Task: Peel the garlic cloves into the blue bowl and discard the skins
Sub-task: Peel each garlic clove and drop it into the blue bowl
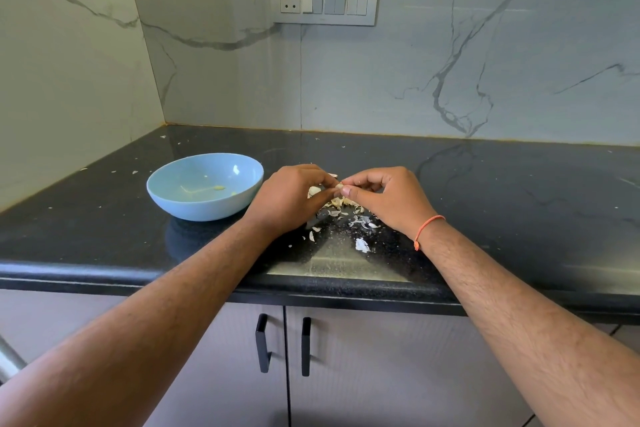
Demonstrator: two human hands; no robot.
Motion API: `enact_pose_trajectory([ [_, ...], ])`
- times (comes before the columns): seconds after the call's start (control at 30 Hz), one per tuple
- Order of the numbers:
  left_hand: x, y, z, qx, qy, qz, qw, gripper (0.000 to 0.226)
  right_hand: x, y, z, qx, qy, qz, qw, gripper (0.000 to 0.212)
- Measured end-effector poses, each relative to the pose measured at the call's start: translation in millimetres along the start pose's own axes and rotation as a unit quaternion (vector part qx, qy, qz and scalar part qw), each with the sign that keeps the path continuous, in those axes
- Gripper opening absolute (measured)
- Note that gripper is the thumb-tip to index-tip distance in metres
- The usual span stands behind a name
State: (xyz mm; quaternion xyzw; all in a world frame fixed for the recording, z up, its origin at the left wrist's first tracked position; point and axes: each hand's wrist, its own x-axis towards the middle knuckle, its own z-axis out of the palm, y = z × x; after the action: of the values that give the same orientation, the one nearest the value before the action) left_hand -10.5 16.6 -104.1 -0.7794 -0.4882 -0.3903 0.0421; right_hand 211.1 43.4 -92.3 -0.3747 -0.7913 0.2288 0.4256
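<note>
**Peeling a clove, mid-strip**

The garlic clove sits pinched between my two grips above the worktop: left hand holds it, right hand picks at its skin. Loose skins lie below. Next, I judge: bare it, then drop it in the blue bowl beside my left.

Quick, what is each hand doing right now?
Left hand: fingers curled, pinching the garlic clove.
Right hand: fingers curled, pinching the same clove from the other side.
</note>
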Motion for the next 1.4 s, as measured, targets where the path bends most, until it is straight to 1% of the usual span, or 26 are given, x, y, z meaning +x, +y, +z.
enact_pose_trajectory([
  [0.23,1,1,-1,-0.003,-0.012,0.000,1.000,0.014,-2,-4,0,-0.005,0.017,0.000,1.000,0.010],
  [0.4,1,3,-2,0.012,-0.016,-0.025,0.999,0.010,0,-10,-9,-0.072,0.011,-0.003,0.997,0.004],
  [0.47,2,2,-4,0.014,-0.022,-0.023,0.999,0.010,7,-14,-22,-0.122,-0.005,0.002,0.993,0.004],
  [0.57,3,-1,-3,-0.003,-0.036,-0.005,0.999,0.019,26,-24,-47,-0.226,-0.045,0.017,0.973,0.005],
  [0.67,3,-2,-2,-0.014,-0.037,-0.005,0.999,0.021,42,-33,-62,-0.292,-0.047,0.014,0.955,0.007],
  [0.7,2,-2,-2,-0.018,-0.034,-0.006,0.999,0.021,43,-31,-59,-0.322,-0.067,0.007,0.944,0.009],
  [0.73,3,-2,-2,-0.019,-0.031,-0.006,0.999,0.021,42,-28,-51,-0.360,-0.107,0.002,0.927,0.013],
  [0.8,2,-1,-3,-0.022,-0.028,-0.005,0.999,0.022,37,-22,-37,-0.434,-0.188,-0.006,0.881,0.022],
  [0.83,2,-2,-2,-0.024,-0.027,-0.003,0.999,0.022,39,-23,-38,-0.449,-0.194,-0.011,0.872,0.022],
  [0.87,2,-2,-2,-0.025,-0.026,-0.001,0.999,0.022,44,-28,-42,-0.450,-0.186,-0.011,0.873,0.021],
  [0.97,3,-2,-3,-0.029,-0.021,0.004,0.999,0.023,52,-35,-50,-0.414,-0.107,-0.028,0.904,0.017],
  [1.0,3,-3,-3,-0.030,-0.019,0.003,0.999,0.023,50,-34,-47,-0.420,-0.115,-0.025,0.900,0.019],
  [1.07,2,-2,-3,-0.029,-0.017,0.004,0.999,0.024,44,-28,-38,-0.459,-0.179,-0.020,0.870,0.026],
  [1.1,2,-1,-3,-0.030,-0.013,0.005,0.999,0.024,43,-26,-38,-0.461,-0.184,-0.017,0.868,0.026],
  [1.2,2,-1,-3,-0.036,-0.007,0.001,0.999,0.024,52,-28,-44,-0.443,-0.139,-0.018,0.885,0.018],
  [1.23,2,0,-3,-0.037,-0.007,-0.001,0.999,0.023,51,-29,-45,-0.445,-0.146,-0.019,0.883,0.020],
  [1.3,1,1,-4,-0.033,-0.013,-0.003,0.999,0.022,46,-31,-39,-0.467,-0.185,-0.024,0.865,0.022],
  [1.33,1,1,-4,-0.033,-0.011,-0.005,0.999,0.022,46,-30,-38,-0.462,-0.178,-0.025,0.868,0.021],
  [1.4,2,0,-5,-0.033,-0.013,-0.009,0.999,0.021,48,-27,-39,-0.443,-0.134,-0.022,0.886,0.017],
])
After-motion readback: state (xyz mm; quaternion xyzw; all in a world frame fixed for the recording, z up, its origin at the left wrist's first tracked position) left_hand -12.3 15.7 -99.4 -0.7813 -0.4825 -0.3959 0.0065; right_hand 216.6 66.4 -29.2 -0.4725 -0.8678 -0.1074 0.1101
